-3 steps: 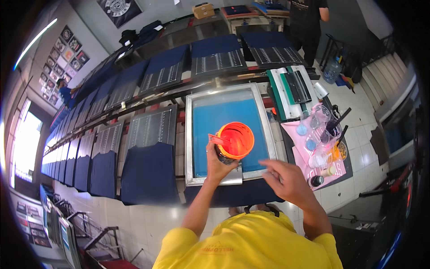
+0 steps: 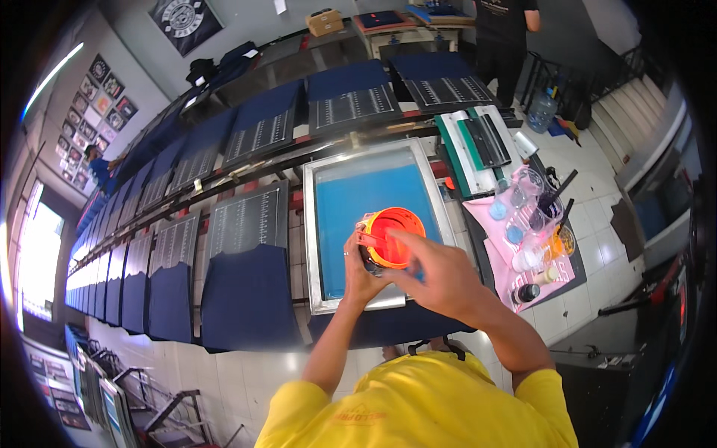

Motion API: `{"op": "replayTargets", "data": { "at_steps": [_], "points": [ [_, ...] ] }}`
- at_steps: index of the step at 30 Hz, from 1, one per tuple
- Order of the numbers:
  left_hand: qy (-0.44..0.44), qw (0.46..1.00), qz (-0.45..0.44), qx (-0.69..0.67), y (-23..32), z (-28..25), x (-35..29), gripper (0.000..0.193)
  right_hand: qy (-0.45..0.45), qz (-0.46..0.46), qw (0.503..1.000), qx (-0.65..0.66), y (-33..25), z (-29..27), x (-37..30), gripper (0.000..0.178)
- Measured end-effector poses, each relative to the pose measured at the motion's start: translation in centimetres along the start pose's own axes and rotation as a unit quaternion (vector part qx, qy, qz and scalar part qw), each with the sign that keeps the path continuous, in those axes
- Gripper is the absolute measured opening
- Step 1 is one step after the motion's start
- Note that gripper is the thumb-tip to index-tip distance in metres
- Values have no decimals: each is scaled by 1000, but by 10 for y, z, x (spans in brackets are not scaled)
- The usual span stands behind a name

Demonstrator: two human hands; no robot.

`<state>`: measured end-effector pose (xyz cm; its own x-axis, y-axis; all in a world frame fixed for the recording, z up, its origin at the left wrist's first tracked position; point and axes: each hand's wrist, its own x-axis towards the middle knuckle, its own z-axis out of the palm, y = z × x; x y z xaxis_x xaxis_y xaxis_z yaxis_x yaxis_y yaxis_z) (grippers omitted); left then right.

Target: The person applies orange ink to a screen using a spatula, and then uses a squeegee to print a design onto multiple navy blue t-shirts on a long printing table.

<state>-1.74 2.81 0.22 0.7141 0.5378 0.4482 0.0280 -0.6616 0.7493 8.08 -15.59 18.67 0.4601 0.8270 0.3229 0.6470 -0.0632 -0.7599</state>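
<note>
So the orange ink tub (image 2: pixel 393 237) is the thing to watch here, held up right over the near end of the screen frame (image 2: pixel 358 170) with its blue mesh. Left hand (image 2: pixel 361 272) cups the tub from below and on its left side, fingers wrapped around the wall. Right hand (image 2: pixel 435 278) comes in at the tub's near right rim, fingers bunched together, looks like they're pinching a small stick or spatula in the ink, but I can't tell for sure.

My guess: thin plastic tub, light, a bit flexy, and slick wherever ink has smeared, so grab low around the wall, not the rim.

Right of the tub, a pink cloth (image 2: pixel 499 269) with clear cups (image 2: pixel 529 181) and small pots. Left of it and farther back, rows of navy shirts (image 2: pixel 246 299) on pallets. Way beyond the tub, a person in black (image 2: pixel 502 30) stands at a table.
</note>
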Motion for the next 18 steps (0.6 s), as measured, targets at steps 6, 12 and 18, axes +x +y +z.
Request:
{"op": "replayTargets", "data": {
  "at_steps": [6, 12, 18],
  "points": [
    [-59, 996, 65, 5, -3, 0, 6, 118, -16, -88, 989, -115, 12, 38, 47, 32],
    [81, 995, 49, -16, -15, -17, -16, 119, -24, 22, 995, -96, 11, 21, 47, 24],
    [99, 994, 39, 5, -26, -38, -15, 119, 7, -33, 999, -37, 6, 24, 43, 24]
  ]
}}
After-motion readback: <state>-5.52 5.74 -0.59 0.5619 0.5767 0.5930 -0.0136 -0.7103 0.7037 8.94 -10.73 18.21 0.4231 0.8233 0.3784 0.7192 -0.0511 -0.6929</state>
